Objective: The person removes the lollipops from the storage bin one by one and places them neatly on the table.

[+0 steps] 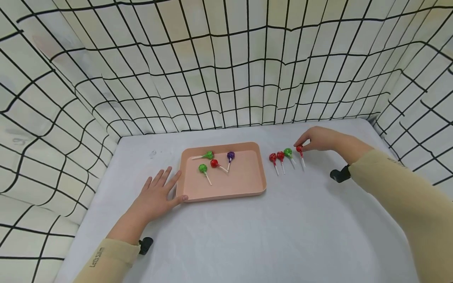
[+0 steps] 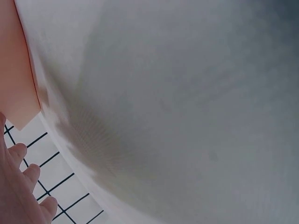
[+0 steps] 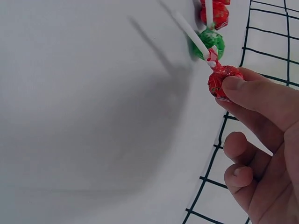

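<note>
Red lollipop (image 3: 218, 86): right of the tray (image 1: 244, 179), at the right end of a short row on the worktop (image 1: 276, 239). A green lollipop (image 1: 288, 152) lies just to its left, two more red ones (image 1: 277, 156) beyond that.

My hands are well apart. My right hand (image 1: 320, 139) pinches the wrapped head between thumb and forefinger, the other fingers clear of it. My left hand (image 1: 155, 198) lies with fingers spread at the tray's left side, thumb on the near left corner.

Handling, by my judgement: very light. Hard, round head, so a firm pinch should do no harm, though a drop might chip the candy. Wrapper probably a bit slick and crinkly; might slide over the ball if held only by its edge. Stick likely stiff but thin, apt to swivel in my fingers. Best hold: across the widest part of the head, as now; the stick would serve second.

Looks: glossy red wrapper, creased, gathered into a red-and-white twist at the neck. Plain white stick, pointing toward the near side.
</note>
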Tool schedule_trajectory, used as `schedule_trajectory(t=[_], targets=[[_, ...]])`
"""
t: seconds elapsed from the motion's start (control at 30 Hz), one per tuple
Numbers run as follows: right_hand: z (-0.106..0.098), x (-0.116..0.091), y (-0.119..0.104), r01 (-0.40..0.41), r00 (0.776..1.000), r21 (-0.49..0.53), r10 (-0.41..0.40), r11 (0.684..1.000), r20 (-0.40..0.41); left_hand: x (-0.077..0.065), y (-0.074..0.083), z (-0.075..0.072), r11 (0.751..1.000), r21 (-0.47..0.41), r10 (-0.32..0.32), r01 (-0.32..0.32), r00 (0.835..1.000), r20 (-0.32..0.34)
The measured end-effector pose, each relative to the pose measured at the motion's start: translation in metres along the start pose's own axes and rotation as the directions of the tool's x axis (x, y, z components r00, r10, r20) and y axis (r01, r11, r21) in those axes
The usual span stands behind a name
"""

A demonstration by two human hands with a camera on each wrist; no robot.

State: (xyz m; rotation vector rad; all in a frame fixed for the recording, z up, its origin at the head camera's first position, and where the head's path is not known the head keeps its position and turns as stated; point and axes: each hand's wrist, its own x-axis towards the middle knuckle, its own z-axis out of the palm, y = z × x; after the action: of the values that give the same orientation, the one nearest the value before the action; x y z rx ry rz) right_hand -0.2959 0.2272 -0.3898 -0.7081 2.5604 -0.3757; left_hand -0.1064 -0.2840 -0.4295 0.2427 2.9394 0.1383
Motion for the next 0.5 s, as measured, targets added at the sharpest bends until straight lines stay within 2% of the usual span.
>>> schedule_trajectory(t=[0.33,0.5], targets=[[0.013,0.012,0.005,-0.049,0.999,0.028,0.049,0.998,0.017,0.001,-0.002,0.002,1.000,0.006,-0.005,0.005,1.000,-0.004],[0.017,0.013,0.005,-0.048,0.999,0.042,0.047,0.998,0.018,0.001,-0.002,0.002,1.000,-0.003,0.002,-0.002,1.000,-0.002]])
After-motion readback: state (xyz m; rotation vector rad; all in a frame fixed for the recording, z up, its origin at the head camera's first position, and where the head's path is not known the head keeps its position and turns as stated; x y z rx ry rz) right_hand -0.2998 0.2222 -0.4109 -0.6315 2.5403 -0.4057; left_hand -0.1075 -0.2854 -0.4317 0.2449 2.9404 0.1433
